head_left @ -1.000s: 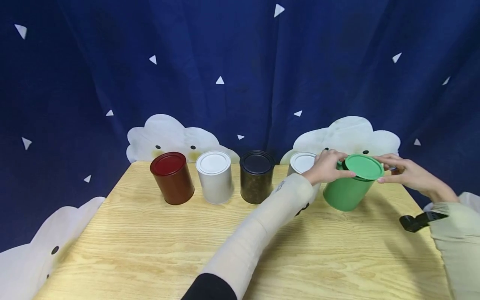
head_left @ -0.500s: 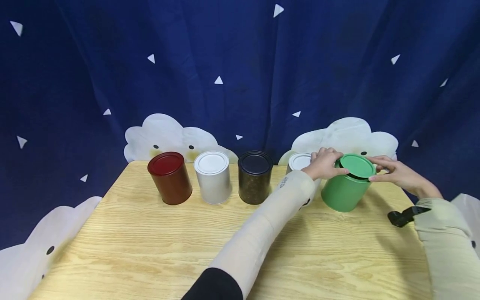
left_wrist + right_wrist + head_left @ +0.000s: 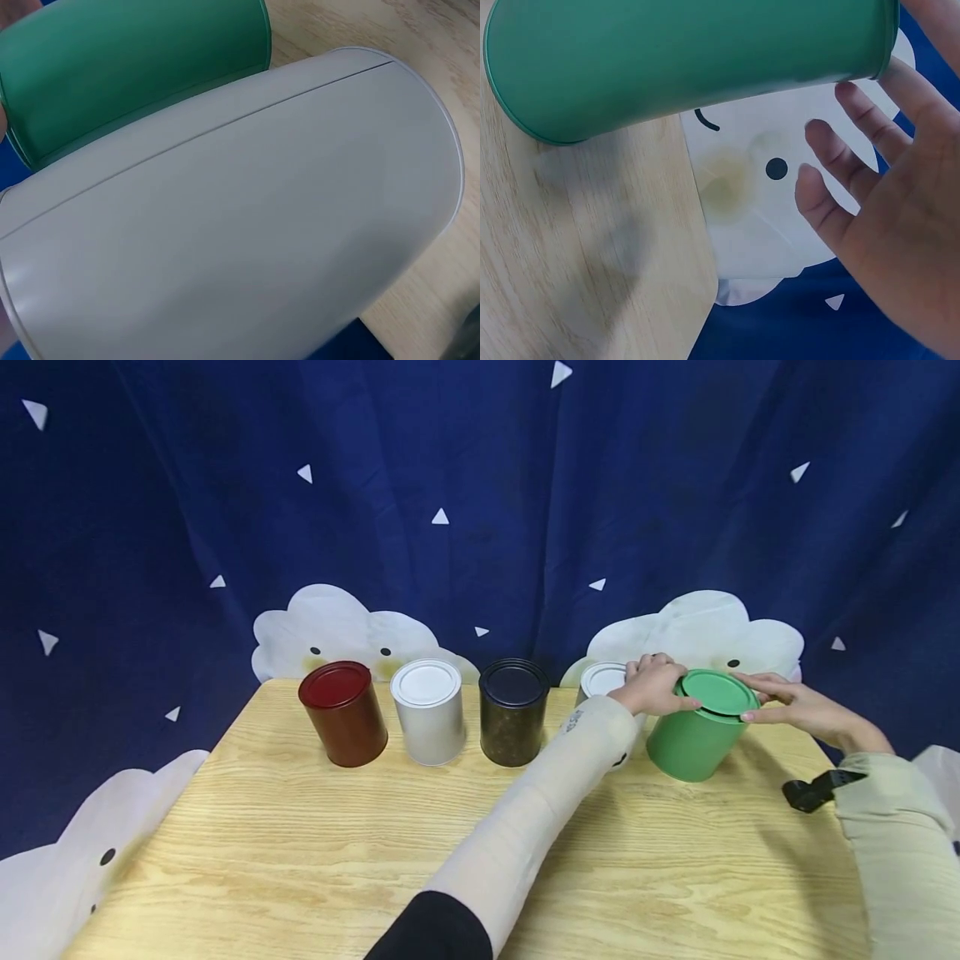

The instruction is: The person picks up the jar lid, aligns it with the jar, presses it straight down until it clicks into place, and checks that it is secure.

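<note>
At the right of the row in the head view stands a green can (image 3: 688, 750) with a green lid (image 3: 716, 692) on its mouth. A thin dark gap shows under the lid's near edge. My left hand (image 3: 652, 686) holds the lid's left rim, thumb in front and fingers behind. On the other side, my right hand (image 3: 808, 712) has thumb and index finger about the right rim. The right wrist view shows its other fingers loosely bent, mostly off the green wall (image 3: 697, 60). A white can (image 3: 247, 195), large in the left wrist view, stands directly under my left hand.
Left of these, a dark red can (image 3: 347, 718), another white can (image 3: 430, 718) and a black can (image 3: 513, 718) stand lidded along the back of the wooden table (image 3: 315, 860). Behind hangs a blue curtain (image 3: 480, 468) with cloud shapes.
The green lid has lowered onto the can from a raised, tilted pose, and the dark gap has narrowed. My right hand has shifted slightly left with it. The other cans stay put.
</note>
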